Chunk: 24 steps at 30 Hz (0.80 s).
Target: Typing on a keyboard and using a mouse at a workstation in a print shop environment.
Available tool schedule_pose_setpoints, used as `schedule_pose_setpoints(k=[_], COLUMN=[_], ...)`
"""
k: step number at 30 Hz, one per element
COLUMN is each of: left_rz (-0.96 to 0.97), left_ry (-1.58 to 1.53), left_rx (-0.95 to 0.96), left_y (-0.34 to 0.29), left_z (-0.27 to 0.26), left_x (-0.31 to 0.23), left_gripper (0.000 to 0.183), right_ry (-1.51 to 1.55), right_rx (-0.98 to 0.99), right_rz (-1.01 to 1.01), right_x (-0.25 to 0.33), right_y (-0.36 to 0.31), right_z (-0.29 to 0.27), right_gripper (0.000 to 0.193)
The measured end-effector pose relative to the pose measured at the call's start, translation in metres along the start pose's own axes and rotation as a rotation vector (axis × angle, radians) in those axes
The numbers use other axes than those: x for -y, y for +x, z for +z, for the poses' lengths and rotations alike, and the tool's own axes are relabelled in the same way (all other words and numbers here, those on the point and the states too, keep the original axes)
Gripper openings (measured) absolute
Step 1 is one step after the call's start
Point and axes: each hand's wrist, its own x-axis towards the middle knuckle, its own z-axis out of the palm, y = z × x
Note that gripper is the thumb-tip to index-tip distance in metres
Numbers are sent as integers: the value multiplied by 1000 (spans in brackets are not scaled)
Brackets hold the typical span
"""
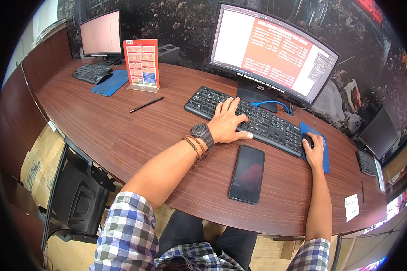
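Checked sleeves (124, 226) come in from the lower edge, above dark trousers (181, 231). The left hand (226, 125), a watch (201, 132) and beaded bracelets (195, 145) at its wrist, rests on the keyboard (269, 119) with its fingers open and spread across the keys. The right hand (316, 152) covers the mouse (308, 141) on a blue pad (326, 163), fingers curled around it. The keyboard lies on the worktop (194, 183), before a lit monitor (276, 49) showing a red page. Between the forearms, near the keyboard, lies a dark phone (247, 174). Leftward are a pen (146, 104), a red-and-white sign (142, 63) standing upright and a second monitor (101, 34); a paper slip (352, 207) lies at the right. A black chair (79, 194) stands beside the worktop at the left.
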Motion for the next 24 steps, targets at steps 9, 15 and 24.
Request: schedule_pose_setpoints(k=[9,15,24], left_rz=[-16,-8,-2], left_ry=[12,10,16], left_rx=[22,3,-3], left_y=[0,-1,-1], left_z=[-2,-2,0], left_x=[-1,-2,-1], left_gripper=[62,62,63], right_ry=[-5,-11,-8], right_rx=[-6,-4,-9], right_rz=[-5,8,-1], right_x=[1,5,-1], right_y=[0,0,0], right_z=[-1,-2,-1], right_gripper=[34,34,33])
